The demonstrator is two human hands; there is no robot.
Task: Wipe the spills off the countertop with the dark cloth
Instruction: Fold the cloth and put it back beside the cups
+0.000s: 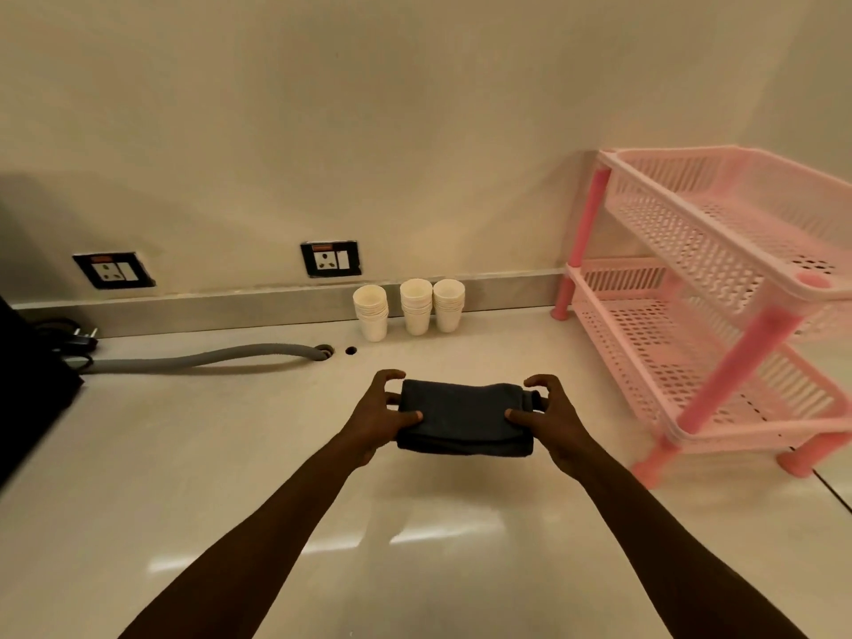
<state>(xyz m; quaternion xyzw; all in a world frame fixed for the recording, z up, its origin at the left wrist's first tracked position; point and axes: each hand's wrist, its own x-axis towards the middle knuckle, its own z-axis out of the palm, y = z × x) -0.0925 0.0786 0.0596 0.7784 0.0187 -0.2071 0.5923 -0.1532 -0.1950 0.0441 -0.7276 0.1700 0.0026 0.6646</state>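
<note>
- Glossy cream stone table [184,477]: fills the lower half of the view, with a low grey upstand along the back wall.
- Pink two-tier perforated plastic rack [719,288]: stands on the table at the right, on darker pink legs; both tiers look bare.
- Black appliance [27,389]: at the left edge, only partly in view; kind cannot be told.
- Grey corrugated hose [203,357]: lies along the table from the black appliance to a hole in the surface.
- Folded dark grey cloth [461,419]: a thick oblong pad at centre, held between both hands just above or on the table; contact cannot be told.
- Left hand [380,415]: grips the left end of the cloth, thumb on top, fingers curled behind.
- Right hand [548,415]: grips the right end the same way.
- Three stacks of white paper cups [408,309]: upright against the upstand, beyond the cloth.
- Two wall sockets [329,259]: black-framed, above the upstand.
</note>
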